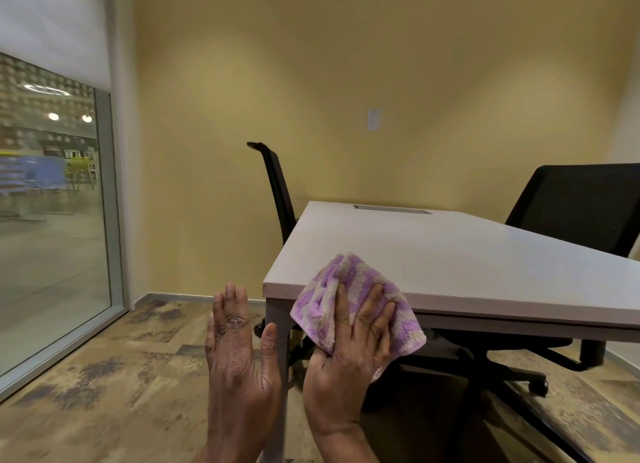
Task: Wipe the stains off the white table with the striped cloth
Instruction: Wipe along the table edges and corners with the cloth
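The white table (467, 254) fills the right half of the head view, its near left corner close to me. A purple and cream striped cloth (346, 282) lies bunched over the table's front edge near that corner, partly hanging below the edge. My right hand (353, 355) grips the cloth from below with fingers spread over it. My left hand (239, 351) hovers to the left of the table corner, fingers extended and apart, holding nothing. No stains show on the tabletop from here.
A black office chair (585, 206) stands behind the table on the right, its base visible under the table. Another black chair (277, 185) is at the table's far left side. A grey cable slot (393, 209) sits at the far edge. A glass wall (52, 202) is at left.
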